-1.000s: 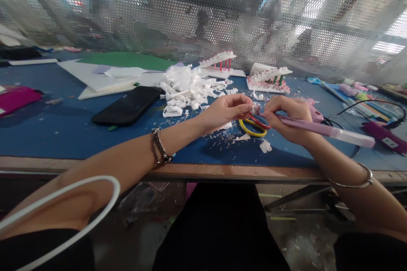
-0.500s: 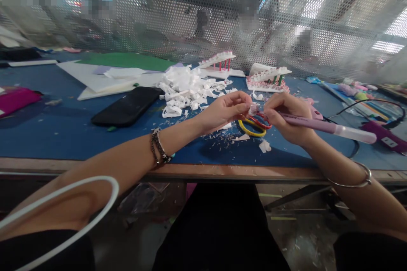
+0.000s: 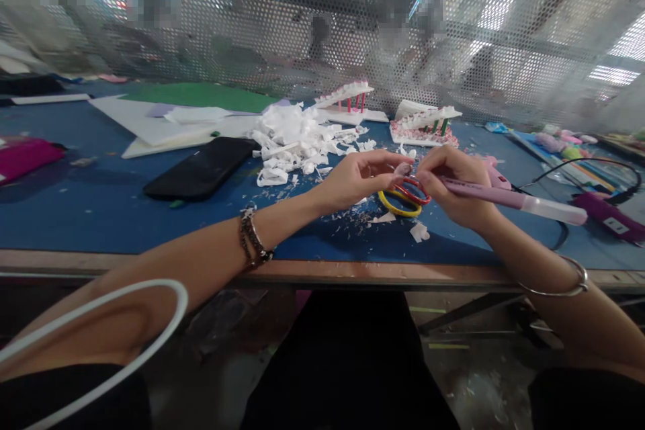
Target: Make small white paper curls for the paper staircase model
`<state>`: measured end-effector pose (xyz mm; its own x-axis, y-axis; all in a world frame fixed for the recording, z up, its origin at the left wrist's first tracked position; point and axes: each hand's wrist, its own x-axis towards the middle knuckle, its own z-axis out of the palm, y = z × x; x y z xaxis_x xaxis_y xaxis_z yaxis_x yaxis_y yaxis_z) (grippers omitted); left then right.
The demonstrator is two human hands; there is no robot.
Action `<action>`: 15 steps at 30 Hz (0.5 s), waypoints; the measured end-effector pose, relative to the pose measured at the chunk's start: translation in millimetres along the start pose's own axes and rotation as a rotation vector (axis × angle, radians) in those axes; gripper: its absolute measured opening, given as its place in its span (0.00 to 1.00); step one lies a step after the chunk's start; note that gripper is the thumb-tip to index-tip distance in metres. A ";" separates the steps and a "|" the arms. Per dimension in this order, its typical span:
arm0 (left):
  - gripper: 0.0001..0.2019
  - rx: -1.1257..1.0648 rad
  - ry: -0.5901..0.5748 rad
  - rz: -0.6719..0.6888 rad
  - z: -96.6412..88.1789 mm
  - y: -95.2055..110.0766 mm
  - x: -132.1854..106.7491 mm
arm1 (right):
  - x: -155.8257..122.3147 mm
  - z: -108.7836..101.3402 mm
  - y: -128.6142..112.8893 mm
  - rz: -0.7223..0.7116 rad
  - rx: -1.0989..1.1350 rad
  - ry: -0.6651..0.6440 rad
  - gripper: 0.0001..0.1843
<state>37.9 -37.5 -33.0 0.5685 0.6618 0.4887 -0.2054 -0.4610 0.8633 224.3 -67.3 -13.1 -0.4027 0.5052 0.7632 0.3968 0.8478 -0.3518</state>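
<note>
My left hand (image 3: pixel 359 177) pinches a small pale pink piece (image 3: pixel 403 168) between thumb and fingertips, just above the blue table. My right hand (image 3: pixel 453 183) is closed round a long pink pen-shaped tool (image 3: pixel 508 199), its tip pointed at that piece; the tool's pale end sticks out to the right. Under both hands lie scissors with a red handle loop (image 3: pixel 414 192) and a yellow one (image 3: pixel 398 207). Small white scraps (image 3: pixel 419 232) are scattered beneath.
A heap of white cut scraps (image 3: pixel 295 138) and a black phone (image 3: pixel 201 168) lie left of my hands. Two small white-and-pink models (image 3: pixel 426 124) stand behind. White and green sheets (image 3: pixel 166 117) at back left; a black cable (image 3: pixel 594 164) and purple device (image 3: pixel 612 218) at right. Perforated screen behind.
My left hand has turned slightly and its fingers have stretched out more around the small piece. The right hand and tool have barely shifted.
</note>
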 end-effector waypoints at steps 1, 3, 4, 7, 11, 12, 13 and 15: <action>0.15 0.045 -0.002 0.033 0.7 0.4 -0.4 | 0.0 0.2 -0.3 -0.002 0.007 -0.002 0.06; 0.16 0.134 0.011 0.094 1.9 1.1 -1.0 | 0.0 0.7 -1.0 -0.006 0.020 -0.009 0.06; 0.16 0.172 0.023 0.117 2.4 1.4 -1.4 | 0.1 0.9 -1.3 -0.007 0.021 -0.012 0.06; 0.14 0.303 0.055 0.146 3.1 2.9 -2.3 | 0.2 0.9 -1.8 -0.006 0.005 -0.026 0.07; 0.12 0.418 0.113 0.173 4.4 5.8 -3.5 | -0.8 -1.0 -0.7 0.010 0.022 -0.029 0.07; 0.12 0.429 0.127 0.180 4.9 6.4 -3.8 | -1.2 -1.5 -0.1 0.014 0.051 -0.015 0.08; 0.12 0.440 0.136 0.184 5.3 6.8 -4.0 | -1.7 -1.9 0.5 0.014 0.091 0.001 0.08; 0.11 0.463 0.147 0.191 5.9 7.5 -4.4 | -2.1 -2.2 1.3 0.007 0.176 0.022 0.09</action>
<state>38.6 -47.3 -29.4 0.4304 0.6009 0.6736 0.0980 -0.7729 0.6269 227.5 -67.6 -14.0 -0.3812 0.5092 0.7717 0.2479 0.8604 -0.4453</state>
